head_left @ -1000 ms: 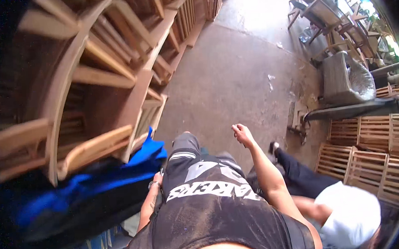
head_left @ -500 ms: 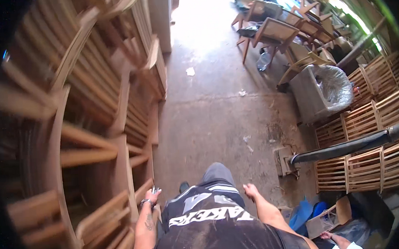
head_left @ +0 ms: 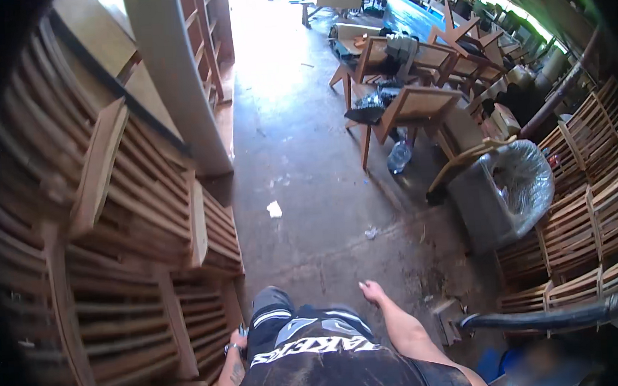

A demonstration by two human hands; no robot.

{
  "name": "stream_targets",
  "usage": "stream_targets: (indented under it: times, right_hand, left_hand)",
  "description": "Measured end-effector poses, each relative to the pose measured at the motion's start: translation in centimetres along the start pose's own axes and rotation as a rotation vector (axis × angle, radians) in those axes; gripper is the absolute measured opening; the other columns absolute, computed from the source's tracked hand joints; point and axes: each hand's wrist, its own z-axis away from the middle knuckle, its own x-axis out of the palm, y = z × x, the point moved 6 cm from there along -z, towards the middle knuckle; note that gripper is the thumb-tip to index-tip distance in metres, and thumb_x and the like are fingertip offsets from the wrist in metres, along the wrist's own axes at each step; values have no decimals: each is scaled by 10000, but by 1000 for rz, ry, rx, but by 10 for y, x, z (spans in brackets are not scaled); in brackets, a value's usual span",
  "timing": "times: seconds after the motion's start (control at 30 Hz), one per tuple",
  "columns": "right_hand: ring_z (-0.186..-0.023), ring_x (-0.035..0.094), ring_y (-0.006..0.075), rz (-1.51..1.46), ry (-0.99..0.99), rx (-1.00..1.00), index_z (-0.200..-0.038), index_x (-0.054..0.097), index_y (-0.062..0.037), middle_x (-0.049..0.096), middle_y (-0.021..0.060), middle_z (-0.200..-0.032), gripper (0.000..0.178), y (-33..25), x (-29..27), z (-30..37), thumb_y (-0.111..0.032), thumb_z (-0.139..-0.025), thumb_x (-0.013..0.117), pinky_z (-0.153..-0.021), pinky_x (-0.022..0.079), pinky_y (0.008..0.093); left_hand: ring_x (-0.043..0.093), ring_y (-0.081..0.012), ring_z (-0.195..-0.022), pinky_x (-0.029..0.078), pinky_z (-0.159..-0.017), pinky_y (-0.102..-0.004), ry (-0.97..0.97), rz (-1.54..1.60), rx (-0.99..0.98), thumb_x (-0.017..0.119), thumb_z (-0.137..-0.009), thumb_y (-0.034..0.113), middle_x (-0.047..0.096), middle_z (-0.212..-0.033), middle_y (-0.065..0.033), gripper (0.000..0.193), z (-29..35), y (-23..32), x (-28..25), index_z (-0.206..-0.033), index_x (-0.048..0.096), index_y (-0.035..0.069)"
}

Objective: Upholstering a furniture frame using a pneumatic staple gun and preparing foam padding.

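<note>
My left hand (head_left: pixel 238 338) hangs low beside my left leg, close to the wooden slatted frames (head_left: pixel 182 321). Its fingers are closed around a small, shiny, bluish-silver thing (head_left: pixel 242 331), too small to name. A watch (head_left: pixel 231 347) sits on that wrist. Held out in front of my right side, my right hand (head_left: pixel 373 292) has its fingers curled in, and nothing shows in them. Below it lies bare concrete floor (head_left: pixel 312 249); it touches nothing.
Tall stacks of slatted wood line the left, beside a pale upright panel (head_left: pixel 175 81). Ahead right stand wooden chairs (head_left: pixel 417 108), a plastic bottle (head_left: pixel 399 157) and a plastic-wrapped armchair (head_left: pixel 503 188). A dark pipe (head_left: pixel 543 318) juts in from the right, near slatted racks (head_left: pixel 573 226).
I have moved forward along the aisle; the chairs and wrapped armchair appear nearer. My left leg now swings ahead. My left hand has dropped back, and my right hand reaches slightly more inward.
</note>
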Motion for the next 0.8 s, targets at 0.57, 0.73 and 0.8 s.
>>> stream_targets:
  times: [0.57,0.73,0.8]
  right_hand:
    - [-516,563,218,-109,-122,389,-735,582,-2,575,131,-623,406,-220,-141,-428,-379,-817,455,-493,443,341]
    - [-414,474,224,-212,-245,296,-686,543,-15,516,118,-569,347,-252,-175,-593,-311,-845,459,-393,363,367]
    - [-484,544,249,118,-113,42,-688,554,-8,577,158,-664,371,-272,-205,-729,-328,-843,446,-453,421,379]
  left_hand:
    - [577,-208,-661,445,-619,-326,-158,-2,225,642,-672,468,623,-745,-101,449,-492,589,-226,-801,615,39]
    - [559,-171,-547,445,-518,-310,-77,100,136,672,-659,451,593,-652,-90,448,-615,773,-289,-725,584,16]
    - [544,-151,-498,434,-469,-294,-51,196,96,682,-650,451,573,-611,-66,441,-679,782,-284,-729,569,32]
